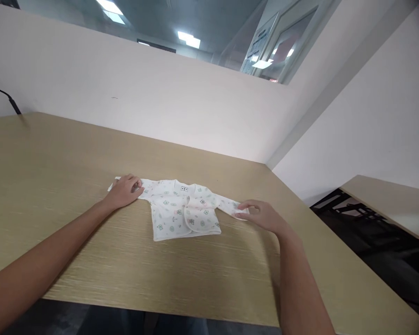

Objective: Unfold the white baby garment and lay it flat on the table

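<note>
Well, from here I see a black cable [14, 105] at the far left, by the white wall [167, 111]. Next, the left hand [125, 190] lies over one sleeve with its fingers loosely curled; whether it grips any cloth I can't tell. The small printed shirt [169, 216] is spread flat mid-table on the wooden table [181, 279], sleeves out to both sides. Then the right hand [260, 215], thumb and fingers parted, touches the other cuff. Rightmost stands another tabletop [391, 200].
</note>
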`<state>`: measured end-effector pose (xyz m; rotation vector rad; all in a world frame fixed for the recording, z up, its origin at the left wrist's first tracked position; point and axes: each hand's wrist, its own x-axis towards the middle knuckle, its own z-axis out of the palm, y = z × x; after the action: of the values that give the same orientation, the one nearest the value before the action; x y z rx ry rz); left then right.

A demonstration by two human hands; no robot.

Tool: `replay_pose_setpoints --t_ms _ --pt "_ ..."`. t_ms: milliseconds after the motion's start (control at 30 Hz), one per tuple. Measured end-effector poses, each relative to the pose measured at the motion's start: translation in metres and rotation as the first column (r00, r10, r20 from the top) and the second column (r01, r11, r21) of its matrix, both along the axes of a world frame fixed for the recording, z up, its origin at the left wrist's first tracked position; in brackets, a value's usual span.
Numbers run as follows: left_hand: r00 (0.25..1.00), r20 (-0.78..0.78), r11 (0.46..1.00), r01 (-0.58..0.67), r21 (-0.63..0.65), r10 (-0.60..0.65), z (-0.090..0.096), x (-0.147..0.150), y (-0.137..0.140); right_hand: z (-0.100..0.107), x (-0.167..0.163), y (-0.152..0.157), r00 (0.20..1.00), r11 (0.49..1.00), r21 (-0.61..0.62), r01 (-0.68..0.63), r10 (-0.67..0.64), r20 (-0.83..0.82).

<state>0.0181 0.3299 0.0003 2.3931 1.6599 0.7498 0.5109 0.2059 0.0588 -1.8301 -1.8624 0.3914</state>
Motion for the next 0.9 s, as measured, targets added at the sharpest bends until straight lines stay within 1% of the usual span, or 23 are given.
replay_pose_setpoints --t_ms 33,100,167,267,333,400,500,567,633,733,800,867,900 --pt "1.0 0.009 1.0 -0.012 0.003 0.012 0.002 0.002 -0.002 0.0 -0.001 -0.002 0.999 1.0 -0.024 0.017 -0.018 -0.032" --pt "0.999 0.028 0.999 -0.033 -0.011 0.033 0.005 0.006 -0.007 -0.004 -0.006 -0.001 0.993 0.997 0.009 0.08 -0.079 -0.085" --pt "0.999 0.021 0.998 -0.047 -0.048 0.048 0.007 0.01 -0.01 -0.012 -0.015 0.003 0.991 0.995 0.015 0.095 -0.093 -0.096" --pt "0.997 -0.057 0.995 -0.06 -0.086 0.055 0.004 0.014 -0.012 -0.028 -0.023 0.014 0.995 0.997 -0.032 0.064 -0.066 -0.07" --pt "0.993 -0.11 0.995 -0.058 -0.085 0.049 -0.001 0.013 -0.01 -0.04 -0.021 0.022 0.995 0.996 -0.017 0.088 -0.088 -0.041" --pt "0.989 -0.144 0.996 -0.054 -0.07 0.043 -0.005 0.011 -0.006 -0.051 -0.014 0.031 0.99 0.989 0.037 0.141 -0.141 0.001" --pt "0.984 -0.172 0.999 -0.045 -0.028 0.04 -0.012 0.005 0.002 -0.065 -0.003 0.048 0.973 0.965 0.151 0.213 -0.224 0.058" --pt "0.983 -0.182 0.999 -0.032 -0.018 0.028 -0.015 0.002 0.006 -0.072 -0.001 0.057 0.964 0.946 0.223 0.237 -0.258 0.071" --pt "0.98 -0.2 1.0 -0.017 -0.021 0.013 -0.018 0.001 0.008 -0.076 -0.004 0.062 0.963 0.931 0.283 0.232 -0.261 0.07" --pt "0.974 -0.227 1.0 -0.011 -0.023 0.006 -0.019 0.002 0.008 -0.07 -0.018 0.058 0.975 0.912 0.365 0.189 -0.219 0.043" --pt "0.975 -0.222 1.0 -0.006 -0.014 0.003 -0.02 0.002 0.007 -0.057 -0.034 0.046 0.989 0.913 0.38 0.146 -0.148 -0.025" --pt "0.978 -0.207 1.0 0.006 -0.005 -0.006 -0.02 0.003 0.006 -0.038 -0.057 0.028 0.991 0.943 0.327 0.066 -0.023 -0.135" --pt "0.98 -0.201 1.0 0.01 -0.005 -0.011 -0.02 0.003 0.006 -0.028 -0.07 0.019 0.981 0.963 0.268 -0.018 0.069 -0.182"
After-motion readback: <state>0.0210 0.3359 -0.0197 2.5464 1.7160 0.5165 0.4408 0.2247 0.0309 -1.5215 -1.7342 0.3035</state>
